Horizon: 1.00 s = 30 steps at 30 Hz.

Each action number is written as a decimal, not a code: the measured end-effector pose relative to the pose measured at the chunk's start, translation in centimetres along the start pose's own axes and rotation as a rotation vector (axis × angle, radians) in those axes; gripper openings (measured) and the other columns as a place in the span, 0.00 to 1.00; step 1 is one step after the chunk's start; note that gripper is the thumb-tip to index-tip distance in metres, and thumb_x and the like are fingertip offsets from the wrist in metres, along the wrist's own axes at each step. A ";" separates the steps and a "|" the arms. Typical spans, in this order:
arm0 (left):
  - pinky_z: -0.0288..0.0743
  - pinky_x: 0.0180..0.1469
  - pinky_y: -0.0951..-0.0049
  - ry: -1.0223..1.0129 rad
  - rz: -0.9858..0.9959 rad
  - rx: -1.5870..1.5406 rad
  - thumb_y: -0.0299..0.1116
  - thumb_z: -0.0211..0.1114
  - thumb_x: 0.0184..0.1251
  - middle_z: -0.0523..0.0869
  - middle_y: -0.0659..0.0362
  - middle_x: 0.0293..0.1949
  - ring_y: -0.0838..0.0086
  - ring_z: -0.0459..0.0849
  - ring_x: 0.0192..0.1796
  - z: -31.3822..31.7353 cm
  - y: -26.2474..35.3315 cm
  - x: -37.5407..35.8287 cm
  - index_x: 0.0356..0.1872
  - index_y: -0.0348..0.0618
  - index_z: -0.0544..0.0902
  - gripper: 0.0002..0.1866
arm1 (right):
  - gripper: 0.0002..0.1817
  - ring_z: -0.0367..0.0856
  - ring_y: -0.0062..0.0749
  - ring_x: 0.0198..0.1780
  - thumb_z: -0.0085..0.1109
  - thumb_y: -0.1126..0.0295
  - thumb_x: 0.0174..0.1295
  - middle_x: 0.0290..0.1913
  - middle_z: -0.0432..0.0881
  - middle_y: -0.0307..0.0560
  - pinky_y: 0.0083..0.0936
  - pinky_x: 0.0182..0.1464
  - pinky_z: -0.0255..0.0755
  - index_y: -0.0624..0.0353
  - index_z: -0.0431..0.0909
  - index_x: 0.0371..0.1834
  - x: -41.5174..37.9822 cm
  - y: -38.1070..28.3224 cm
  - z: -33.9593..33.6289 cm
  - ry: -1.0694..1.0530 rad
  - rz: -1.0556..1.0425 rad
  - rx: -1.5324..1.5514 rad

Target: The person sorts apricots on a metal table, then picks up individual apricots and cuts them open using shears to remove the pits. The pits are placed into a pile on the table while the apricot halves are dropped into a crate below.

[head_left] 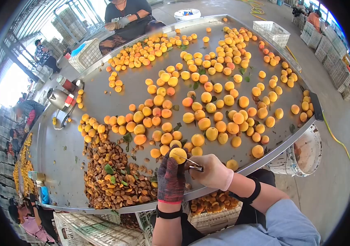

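Note:
My left hand (171, 178), in a dark grey knit glove with a red cuff, holds up an apricot (178, 155) between thumb and fingers. My right hand (211, 172), in a pale glove, is wrapped round the handle of a small knife (195, 165). Its thin blade reaches across to the apricot's side. Both hands are close together over the near edge of the metal table (117, 102). Loose apricots (211, 133) lie just beyond them. To the left of my left hand is a big heap of brown pits (109, 174) with a few green leaves.
Below the table edge, a crate (216, 221) holds halved apricots. A stained white bucket (306, 153) stands at right. A kettle (58, 98) sits on the table's left side. Across the table sits another person (127, 16) in gloves. White crates (271, 33) stand around the table.

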State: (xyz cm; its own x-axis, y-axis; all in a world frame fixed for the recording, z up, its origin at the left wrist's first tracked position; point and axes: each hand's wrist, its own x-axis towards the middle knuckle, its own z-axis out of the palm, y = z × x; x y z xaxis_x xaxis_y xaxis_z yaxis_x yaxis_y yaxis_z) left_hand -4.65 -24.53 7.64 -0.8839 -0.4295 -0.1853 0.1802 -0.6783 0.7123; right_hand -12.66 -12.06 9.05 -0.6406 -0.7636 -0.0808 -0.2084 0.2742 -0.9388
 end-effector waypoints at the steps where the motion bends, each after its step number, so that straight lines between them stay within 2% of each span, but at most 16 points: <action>1: 0.73 0.57 0.68 -0.003 -0.006 0.024 0.47 0.65 0.65 0.79 0.52 0.54 0.66 0.79 0.55 -0.2 0.0 0.0 0.62 0.36 0.70 0.31 | 0.13 0.83 0.29 0.33 0.56 0.78 0.51 0.32 0.84 0.50 0.25 0.39 0.76 0.62 0.81 0.41 0.0 -0.1 0.0 -0.001 0.001 -0.001; 3: 0.73 0.56 0.69 -0.004 -0.008 0.046 0.47 0.65 0.65 0.80 0.53 0.53 0.66 0.80 0.54 -0.7 -0.2 0.0 0.61 0.36 0.71 0.30 | 0.13 0.84 0.38 0.35 0.57 0.76 0.51 0.33 0.84 0.54 0.29 0.40 0.77 0.62 0.81 0.41 0.1 -0.2 0.1 0.011 0.043 -0.138; 7: 0.72 0.55 0.72 0.043 0.035 0.183 0.44 0.67 0.64 0.83 0.55 0.48 0.71 0.80 0.52 -0.9 -0.5 -0.2 0.59 0.35 0.74 0.28 | 0.13 0.84 0.44 0.35 0.58 0.76 0.50 0.32 0.84 0.56 0.32 0.40 0.76 0.62 0.81 0.40 0.2 0.3 0.5 0.034 0.003 -0.136; 9: 0.71 0.55 0.73 0.094 0.055 0.260 0.43 0.67 0.64 0.83 0.55 0.47 0.72 0.79 0.51 -0.3 -0.7 -0.3 0.58 0.34 0.75 0.27 | 0.13 0.84 0.46 0.34 0.59 0.75 0.49 0.30 0.84 0.56 0.32 0.40 0.76 0.62 0.81 0.40 0.4 -0.1 0.2 -0.022 0.074 -0.131; 11: 0.74 0.49 0.74 0.100 0.214 0.514 0.42 0.66 0.65 0.82 0.55 0.46 0.72 0.81 0.45 0.7 -0.7 -0.5 0.59 0.32 0.73 0.28 | 0.11 0.82 0.51 0.36 0.57 0.71 0.52 0.30 0.82 0.57 0.38 0.40 0.75 0.61 0.80 0.39 0.6 0.1 0.0 -0.052 0.068 -0.163; 12: 0.74 0.49 0.74 0.099 0.212 0.511 0.42 0.66 0.65 0.82 0.55 0.46 0.72 0.81 0.45 0.8 -0.7 -0.7 0.59 0.32 0.73 0.28 | 0.10 0.80 0.55 0.37 0.55 0.68 0.55 0.30 0.81 0.58 0.43 0.40 0.73 0.59 0.79 0.37 0.5 0.2 -0.1 -0.080 0.063 -0.194; 14: 0.73 0.52 0.73 0.036 0.405 0.830 0.38 0.66 0.65 0.82 0.56 0.48 0.72 0.80 0.48 0.8 -0.5 -0.9 0.59 0.31 0.73 0.27 | 0.10 0.79 0.56 0.37 0.55 0.68 0.55 0.30 0.81 0.58 0.43 0.40 0.73 0.59 0.79 0.36 0.3 -0.2 -0.3 -0.051 0.042 -0.191; 15: 0.73 0.52 0.73 0.034 0.409 0.827 0.38 0.66 0.65 0.82 0.56 0.48 0.72 0.80 0.48 0.8 -0.4 -0.7 0.59 0.31 0.73 0.27 | 0.09 0.79 0.56 0.36 0.55 0.68 0.54 0.29 0.81 0.58 0.43 0.39 0.73 0.59 0.79 0.35 0.3 -0.4 -0.4 -0.027 0.018 -0.186; 17: 0.73 0.54 0.72 -0.109 0.711 1.101 0.37 0.68 0.63 0.81 0.56 0.50 0.72 0.79 0.51 0.8 -0.1 -0.4 0.59 0.31 0.73 0.27 | 0.08 0.79 0.57 0.36 0.55 0.68 0.54 0.28 0.80 0.58 0.44 0.38 0.73 0.59 0.79 0.34 0.1 -0.1 -0.3 0.019 -0.041 -0.179; 18: 0.73 0.54 0.72 -0.109 0.711 1.101 0.37 0.68 0.63 0.81 0.56 0.50 0.72 0.79 0.51 1.2 0.1 -0.8 0.59 0.31 0.73 0.27 | 0.08 0.78 0.58 0.35 0.55 0.68 0.54 0.27 0.80 0.58 0.45 0.38 0.73 0.59 0.78 0.33 0.0 0.1 -0.2 0.063 -0.100 -0.171; 20: 0.73 0.54 0.73 -0.018 0.227 0.425 0.35 0.69 0.62 0.81 0.57 0.50 0.73 0.79 0.51 2.4 0.5 -1.7 0.58 0.31 0.73 0.27 | 0.07 0.78 0.58 0.34 0.55 0.68 0.54 0.27 0.80 0.58 0.45 0.37 0.73 0.59 0.78 0.33 0.0 0.3 0.1 0.069 -0.060 -0.153; 21: 0.73 0.54 0.73 -0.019 0.233 0.424 0.35 0.69 0.62 0.81 0.57 0.50 0.73 0.79 0.51 2.2 0.4 -1.5 0.58 0.31 0.73 0.27 | 0.07 0.78 0.59 0.34 0.56 0.68 0.54 0.27 0.80 0.58 0.46 0.36 0.72 0.58 0.78 0.33 0.0 0.3 0.2 0.080 -0.022 -0.133; 23: 0.73 0.54 0.74 -0.001 0.016 0.293 0.33 0.70 0.61 0.82 0.58 0.49 0.74 0.80 0.50 1.4 0.4 -1.1 0.57 0.31 0.75 0.26 | 0.07 0.78 0.58 0.34 0.56 0.68 0.54 0.27 0.80 0.58 0.46 0.36 0.72 0.58 0.79 0.32 0.0 1.1 0.6 0.102 -0.035 -0.151; 27: 0.74 0.50 0.76 0.024 0.233 0.455 0.33 0.70 0.59 0.84 0.59 0.44 0.79 0.80 0.45 1.7 -0.6 -1.0 0.54 0.32 0.77 0.24 | 0.08 0.80 0.57 0.35 0.58 0.66 0.54 0.27 0.81 0.57 0.45 0.36 0.73 0.58 0.78 0.31 -0.3 1.0 0.8 0.189 -0.054 -0.265; 28: 0.75 0.47 0.76 0.032 0.352 0.789 0.33 0.71 0.58 0.84 0.59 0.43 0.80 0.80 0.44 1.5 -0.7 -1.1 0.53 0.31 0.77 0.23 | 0.08 0.80 0.57 0.35 0.58 0.66 0.54 0.27 0.81 0.57 0.45 0.36 0.73 0.58 0.78 0.31 -0.2 0.7 0.3 0.208 -0.085 -0.279; 30: 0.76 0.44 0.77 -0.010 0.495 0.948 0.32 0.72 0.57 0.84 0.59 0.42 0.80 0.80 0.43 1.0 -0.8 -0.8 0.52 0.31 0.78 0.23 | 0.12 0.81 0.55 0.35 0.60 0.61 0.54 0.28 0.82 0.56 0.42 0.37 0.74 0.58 0.79 0.33 -0.5 0.1 -0.2 0.116 -0.027 -0.339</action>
State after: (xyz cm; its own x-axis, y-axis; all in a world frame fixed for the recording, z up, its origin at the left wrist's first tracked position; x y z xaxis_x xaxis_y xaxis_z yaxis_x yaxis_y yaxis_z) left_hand -4.50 -22.99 7.93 -0.8086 -0.5223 0.2708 0.1142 0.3122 0.9431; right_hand -12.52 -11.53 9.08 -0.7071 -0.7071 -0.0009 -0.4474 0.4484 -0.7738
